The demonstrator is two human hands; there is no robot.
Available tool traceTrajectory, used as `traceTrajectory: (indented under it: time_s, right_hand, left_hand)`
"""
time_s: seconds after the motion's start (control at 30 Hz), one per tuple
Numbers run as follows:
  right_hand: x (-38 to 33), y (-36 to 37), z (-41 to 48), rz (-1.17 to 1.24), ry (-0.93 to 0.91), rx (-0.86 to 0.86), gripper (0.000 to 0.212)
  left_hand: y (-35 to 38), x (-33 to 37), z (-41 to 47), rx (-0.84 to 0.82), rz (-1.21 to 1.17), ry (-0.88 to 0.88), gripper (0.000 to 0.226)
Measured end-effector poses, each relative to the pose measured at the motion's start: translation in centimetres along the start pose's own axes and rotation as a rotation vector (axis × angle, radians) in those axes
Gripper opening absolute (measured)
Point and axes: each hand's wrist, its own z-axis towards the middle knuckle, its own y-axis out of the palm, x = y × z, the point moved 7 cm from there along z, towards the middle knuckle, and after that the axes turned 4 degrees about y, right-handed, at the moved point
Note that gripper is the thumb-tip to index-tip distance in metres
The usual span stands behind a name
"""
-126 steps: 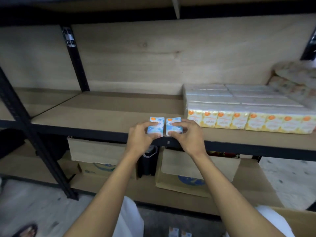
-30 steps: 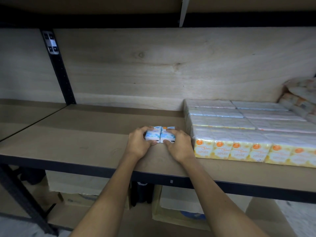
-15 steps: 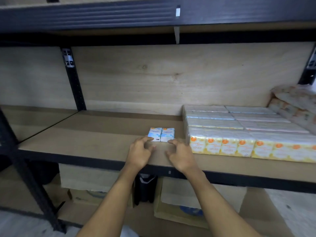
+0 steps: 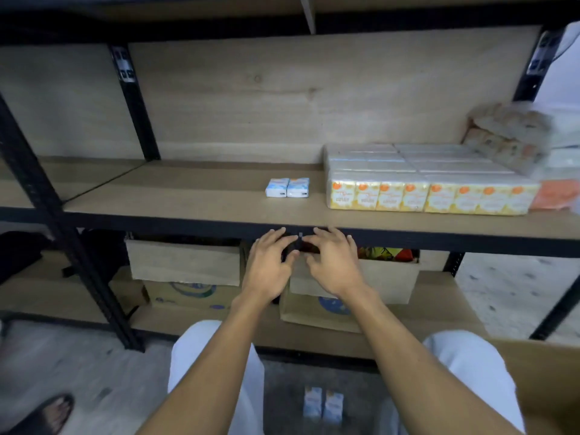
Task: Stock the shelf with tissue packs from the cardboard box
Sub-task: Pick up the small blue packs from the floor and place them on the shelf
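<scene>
Head view: my left hand (image 4: 270, 265) and right hand (image 4: 334, 266) hang side by side just in front of the shelf (image 4: 188, 204) edge. Both are empty. The fingers are loosely spread and slightly bent, gripping nothing.

Location of stock:
- The blue packs (image 4: 287, 187) stand on the shelf at 12 o'clock from the hands. They touch each other and sit apart from the yellow packs (image 4: 430, 196) at 2 o'clock.
- The box (image 4: 552, 387) sits at 4 o'clock, with only a corner in frame.
- The floor packs (image 4: 323, 405) lie at 6 o'clock, between my knees.

Hazards, in my judgement:
1. The floor packs lie where a knee or foot may shift. A change of stance could crush or kick them.
2. The box is mostly out of frame. A reach into it goes blind and may miss or fumble a pack.
3. The blue packs look small and light, and they stand free. Sliding the next ones against them may tip or skew them.
4. The gap to the yellow packs may leave the row uneven.

Count:
- Blue packs: two.
- Floor packs: two.
- Yellow packs: eight faces in the front row. Further rows show behind, but I cannot count them.
- Box: one.
- Lower boxes (image 4: 185, 262) under the shelf: at least two.
</scene>
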Motion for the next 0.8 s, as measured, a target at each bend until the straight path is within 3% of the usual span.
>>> traceTrajectory:
  time_s: [0.2,0.37,0.7,0.8]
  right_hand:
    - [3.9,4.9,-5.1,0.02,0.039,-0.114,0.046]
    - [9.1,12.3,-9.6,0.054,0.203,-0.317,0.049]
    - [17.0,25.4,-17.2,0.22,0.514,-0.533,0.032]
    - [18.7,28.3,-18.3,0.285,0.612,-0.555,0.038]
  left_hand:
    - [5.7,-1.0,-5.3,-0.227,0.093,-0.012,0.049]
    - [12.7,-4.1,-10.3,-0.436,0.094,-0.053,0.055]
    - [23.3,-11.1,-19.6,-0.682,-0.009,-0.307,0.045]
    - [26.3,-12.7,-21.2,-0.729,-0.083,-0.424,0.043]
